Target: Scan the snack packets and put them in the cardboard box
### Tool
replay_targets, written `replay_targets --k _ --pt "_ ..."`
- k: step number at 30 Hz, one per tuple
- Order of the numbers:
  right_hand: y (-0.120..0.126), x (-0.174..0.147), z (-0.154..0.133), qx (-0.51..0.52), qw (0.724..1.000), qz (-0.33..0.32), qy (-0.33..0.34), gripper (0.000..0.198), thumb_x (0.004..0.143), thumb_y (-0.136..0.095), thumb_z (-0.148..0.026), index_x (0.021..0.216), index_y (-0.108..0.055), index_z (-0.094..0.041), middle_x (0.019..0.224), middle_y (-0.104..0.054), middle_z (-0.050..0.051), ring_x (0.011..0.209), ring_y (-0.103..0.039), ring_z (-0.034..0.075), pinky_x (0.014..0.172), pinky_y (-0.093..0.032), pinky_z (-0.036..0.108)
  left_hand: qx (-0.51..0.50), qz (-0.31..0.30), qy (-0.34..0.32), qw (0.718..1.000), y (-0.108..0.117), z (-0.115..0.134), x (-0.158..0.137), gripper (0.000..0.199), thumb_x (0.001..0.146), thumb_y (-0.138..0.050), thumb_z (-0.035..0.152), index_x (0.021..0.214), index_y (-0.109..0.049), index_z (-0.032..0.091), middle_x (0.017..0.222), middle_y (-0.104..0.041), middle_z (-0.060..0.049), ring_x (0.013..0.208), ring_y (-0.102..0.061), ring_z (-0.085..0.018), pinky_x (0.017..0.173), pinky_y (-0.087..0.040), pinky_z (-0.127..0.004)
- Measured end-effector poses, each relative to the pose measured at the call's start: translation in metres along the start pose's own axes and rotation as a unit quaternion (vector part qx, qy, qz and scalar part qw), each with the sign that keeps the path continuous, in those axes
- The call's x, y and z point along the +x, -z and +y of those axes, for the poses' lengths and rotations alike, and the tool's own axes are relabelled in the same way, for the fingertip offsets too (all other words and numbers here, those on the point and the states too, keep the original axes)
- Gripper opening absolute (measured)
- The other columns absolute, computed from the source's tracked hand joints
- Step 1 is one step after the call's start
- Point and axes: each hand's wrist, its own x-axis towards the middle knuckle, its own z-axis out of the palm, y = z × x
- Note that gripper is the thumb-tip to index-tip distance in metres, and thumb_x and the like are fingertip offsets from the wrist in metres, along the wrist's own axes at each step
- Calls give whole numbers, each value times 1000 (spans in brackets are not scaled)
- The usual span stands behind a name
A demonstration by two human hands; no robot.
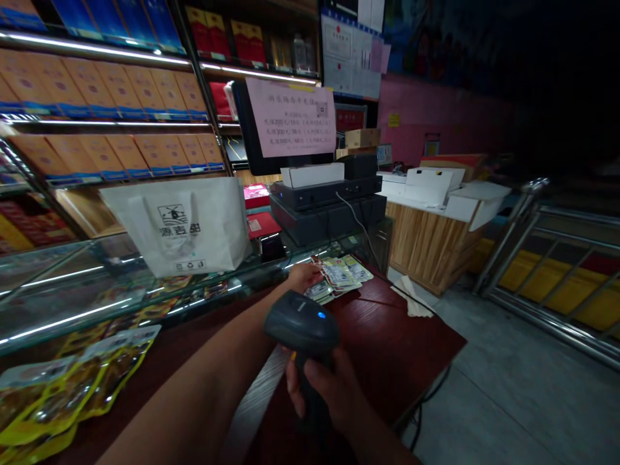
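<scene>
My right hand [329, 384] is wrapped round the handle of a dark grey barcode scanner [301, 323], held upright over the counter, a small blue light glowing on its top. Farther out, my left hand [304, 276] reaches to the near-left edge of a spread of flat snack packets [341, 274], its fingers closed at a packet's edge; the scanner and forearm partly cover this area. At the lower left lie several yellow-edged snack packets [82, 387] with clear windows, overlapping one another.
A white paper bag [194, 226] stands on the glass display case [58, 278]. Behind the reddish-brown counter [387, 329] are a cash register base [329, 216] and a monitor with a pink notice [293, 116]. A metal railing [557, 258] stands at right; boxed goods fill the shelves.
</scene>
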Motion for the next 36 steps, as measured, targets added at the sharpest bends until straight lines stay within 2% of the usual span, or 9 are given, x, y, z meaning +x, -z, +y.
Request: replay_targets --k 7,12,16,19,22,26,31,33,36 --pt "4 -32 2 11 996 75 -44 50 88 -63 -63 74 -65 -16 52 -52 -4 44 -44 8 45 -34 20 182 31 23 982 0 4 6 32 95 -63 34 119 -63 14 115 -66 -9 96 -67 -20 82 -58 -39" --pt "7 -45 14 34 981 180 -58 49 83 -72 -60 103 -69 -16 69 -64 -1 45 -50 8 45 -38 20 254 29 -69 964 18 8 -12 20 83 -75 29 76 -62 15 63 -65 -2 56 -66 -16 55 -50 -26" --pt "14 -52 28 37 976 201 -72 51 80 -75 -61 103 -70 -16 67 -65 -1 42 -49 7 42 -38 20 293 36 -154 943 50 -1 -52 23 83 -72 33 69 -61 18 57 -64 0 48 -61 -14 50 -42 -24" --pt "15 -59 32 10 971 214 -111 55 74 -78 -65 97 -71 -16 63 -64 -2 40 -49 7 39 -36 18 325 63 -200 922 92 -20 -93 21 83 -70 35 70 -66 19 62 -67 -1 56 -62 -16 56 -42 -24" --pt "13 -65 33 -23 964 226 -138 51 76 -78 -62 99 -71 -17 66 -67 -1 43 -52 7 42 -40 18 406 126 -243 872 148 -43 -136 22 86 -65 40 76 -70 21 71 -71 -2 66 -64 -18 63 -44 -26" --pt "12 -70 34 -36 956 247 -154 54 75 -79 -60 107 -71 -17 69 -69 0 44 -53 8 43 -40 18 514 275 -247 774 240 -60 -190 19 90 -59 34 94 -72 21 96 -74 -8 92 -66 -24 84 -48 -32" --pt "18 -72 38 -59 957 231 -163 58 74 -79 -62 111 -68 -18 71 -70 0 45 -53 10 43 -42 20 610 445 -191 627 337 -43 -226 37 91 -53 31 122 -64 13 124 -66 -17 121 -55 -31 108 -37 -39" --pt "20 -72 39 -73 960 215 -167 57 75 -78 -63 110 -67 -18 72 -70 0 47 -55 11 42 -43 21 634 457 -119 612 359 -30 -228 46 94 -49 38 127 -60 9 126 -65 -21 122 -56 -34 107 -37 -41" --pt "21 -73 39 -92 960 205 -167 52 81 -73 -61 112 -66 -19 74 -69 0 50 -55 12 43 -43 21 658 408 5 632 375 -16 -223 58 89 -55 51 126 -60 7 123 -66 -27 120 -59 -39 99 -44 -44"
